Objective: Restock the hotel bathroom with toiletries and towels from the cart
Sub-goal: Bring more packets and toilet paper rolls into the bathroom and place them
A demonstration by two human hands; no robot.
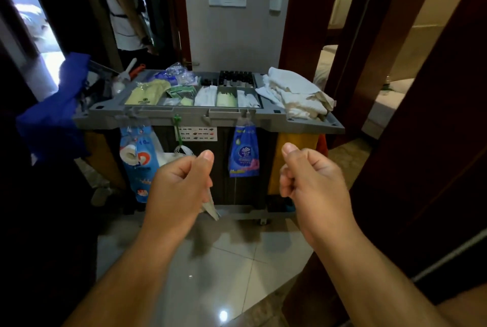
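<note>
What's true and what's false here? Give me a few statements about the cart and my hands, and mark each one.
1. A pile of white towels lies on the right end of the cart. True.
2. The left hand holds nothing. False: it grips a thin pale item that sticks out below the fist.
3. A blue packet hangs from the cart's front edge. True.
4. The right hand rests on the towels. False: it is curled in the air short of the cart and holds nothing.
</note>
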